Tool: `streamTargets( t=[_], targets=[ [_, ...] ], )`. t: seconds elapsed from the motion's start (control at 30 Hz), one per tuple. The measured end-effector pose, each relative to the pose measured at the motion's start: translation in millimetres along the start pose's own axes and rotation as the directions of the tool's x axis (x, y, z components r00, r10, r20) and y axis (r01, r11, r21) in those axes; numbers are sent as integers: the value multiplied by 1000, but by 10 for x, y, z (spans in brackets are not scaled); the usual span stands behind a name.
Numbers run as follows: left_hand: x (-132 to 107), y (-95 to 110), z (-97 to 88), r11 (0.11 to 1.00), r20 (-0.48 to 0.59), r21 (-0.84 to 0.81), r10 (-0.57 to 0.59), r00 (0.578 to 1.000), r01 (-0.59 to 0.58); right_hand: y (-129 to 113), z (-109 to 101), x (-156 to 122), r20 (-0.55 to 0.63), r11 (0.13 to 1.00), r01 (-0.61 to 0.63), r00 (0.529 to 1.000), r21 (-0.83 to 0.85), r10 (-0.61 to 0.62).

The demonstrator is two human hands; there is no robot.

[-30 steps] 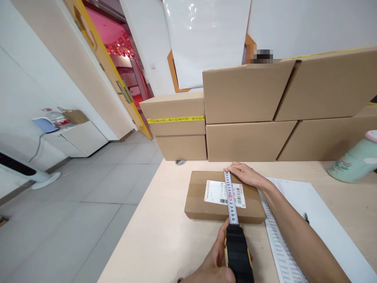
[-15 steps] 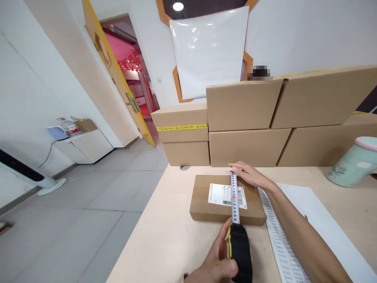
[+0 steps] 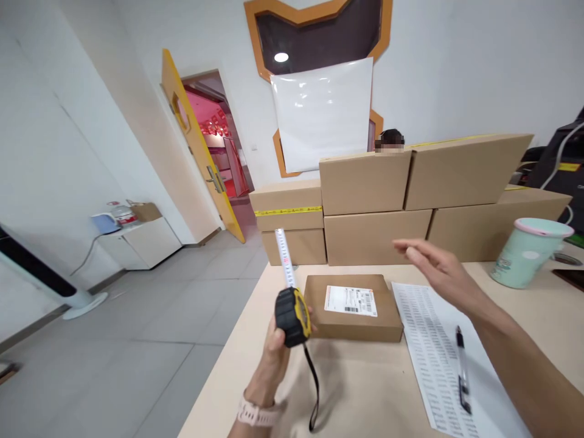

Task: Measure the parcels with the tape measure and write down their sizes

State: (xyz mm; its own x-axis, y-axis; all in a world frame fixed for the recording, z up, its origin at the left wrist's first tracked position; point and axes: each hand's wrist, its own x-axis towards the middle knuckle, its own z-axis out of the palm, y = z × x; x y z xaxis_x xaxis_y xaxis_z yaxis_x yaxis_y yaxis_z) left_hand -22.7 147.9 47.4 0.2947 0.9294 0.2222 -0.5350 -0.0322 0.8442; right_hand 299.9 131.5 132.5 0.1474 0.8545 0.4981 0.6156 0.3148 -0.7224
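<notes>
My left hand [image 3: 272,356], with a pink watch band at the wrist, is closed round a black and yellow tape measure [image 3: 292,317]. A length of its white blade sticks up and out past the table's left edge, and a black wrist strap hangs below. Just right of it a flat brown cardboard box [image 3: 356,332] lies on the table, with a white shipping label [image 3: 350,301] on top. My right hand [image 3: 433,263] is held in the air right of the box, fingers stretched out and nothing in them. Under that arm lie printed sheets [image 3: 422,340] and a black-capped pen [image 3: 462,368].
Large cartons [image 3: 376,237] are stacked along the table's far side, and a person's head shows behind them. A mint-green cup [image 3: 529,252] stands at the right. Beyond the table's left edge are tiled floor, a white cabinet [image 3: 143,243] and an open yellow door [image 3: 198,146].
The tape measure has moved off the box, leftward and up, in my left hand. My right hand has let go of the blade's end and moved right. The view has shifted, showing more of the pen.
</notes>
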Motion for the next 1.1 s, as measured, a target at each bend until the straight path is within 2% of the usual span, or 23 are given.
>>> streamTargets(
  t=[0.13, 0.23, 0.3, 0.4, 0.53, 0.67, 0.77, 0.9, 1.0, 1.1],
  targets=[
    [-37, 134, -278, 999, -58, -8, 38, 998, -39, 518, 138, -439, 198, 969, -228, 949, -99, 244],
    [-117, 88, -357, 996, -121, -82, -45, 992, 35, 765, 275, -774, 265, 927, -361, 889, -101, 374],
    [-140, 7, -350, 987, -147, -127, -114, 982, 96, 772, 367, -922, 290, 907, -416, 863, -59, 414],
    [-106, -89, -298, 981, -129, -137, -154, 980, 136, 594, 453, -1004, 327, 894, -447, 848, 22, 416],
    [15, 17, -198, 987, -57, -127, -110, 992, 102, 331, 390, -919, 354, 902, -429, 851, 43, 388],
    [216, 288, -53, 992, 1, -123, -13, 1000, 13, 271, 240, -684, 285, 945, -324, 903, -36, 321],
    [433, 387, 44, 992, 14, -120, 45, 999, -43, 360, 226, -456, 228, 954, -270, 928, -130, 294],
    [628, 341, 128, 993, 7, -99, 61, 998, -60, 593, 372, -171, 167, 948, -222, 950, -228, 262],
    [553, 271, 195, 992, 9, -99, 75, 997, -74, 779, 507, 4, 116, 965, -165, 975, -202, 191],
    [326, 177, 275, 993, 45, -115, 39, 998, -34, 921, 599, 131, 96, 983, -167, 980, -75, 173]
  ],
)
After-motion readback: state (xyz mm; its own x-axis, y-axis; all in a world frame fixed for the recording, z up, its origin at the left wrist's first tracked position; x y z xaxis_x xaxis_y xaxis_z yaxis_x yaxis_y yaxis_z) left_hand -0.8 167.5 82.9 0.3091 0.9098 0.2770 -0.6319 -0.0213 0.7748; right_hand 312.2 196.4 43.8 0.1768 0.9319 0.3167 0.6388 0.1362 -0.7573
